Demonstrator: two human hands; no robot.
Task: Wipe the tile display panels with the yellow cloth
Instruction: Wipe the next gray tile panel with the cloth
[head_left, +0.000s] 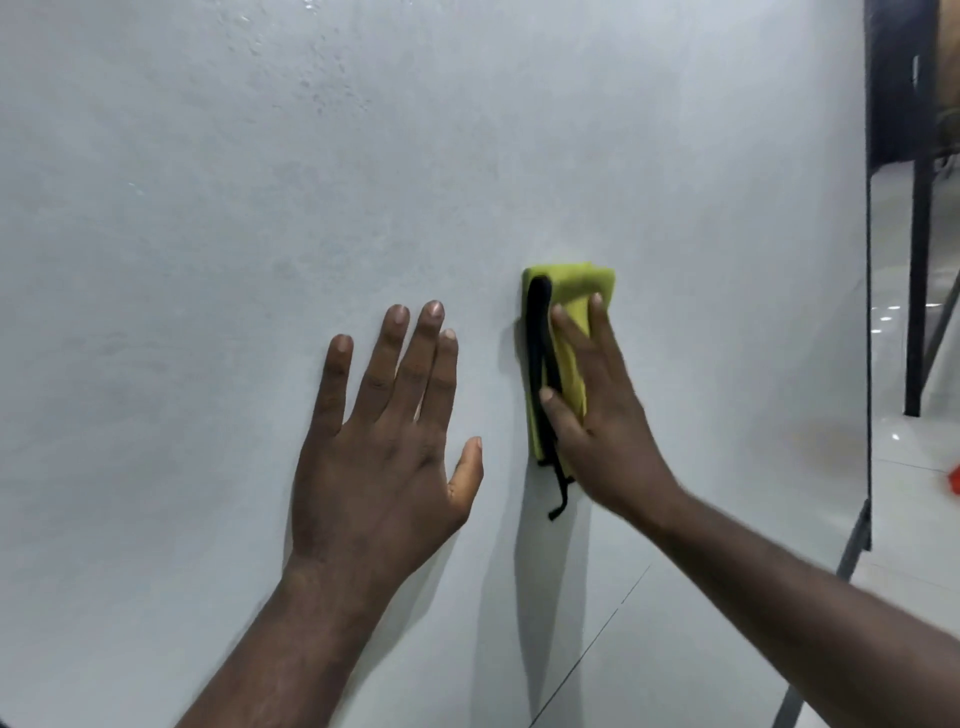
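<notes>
While the left grip (384, 457) lies flat on the grey tile display panel (208, 208), fingers spread and holding nothing, the right grip (597, 415) presses the folded yellow cloth (571, 283) against that panel with straight fingers; the cloth's black edging (540, 332) hangs below.

- Bare left hand (374, 457): long fingers (387, 364), creased knuckles, short trimmed nails (399, 315) with a pale sheen.
- Bare right hand (608, 431): same short nails, edges slightly blurred.
- Left forearm (291, 649) and right forearm (805, 618), bare all the way to the frame edge.
</notes>
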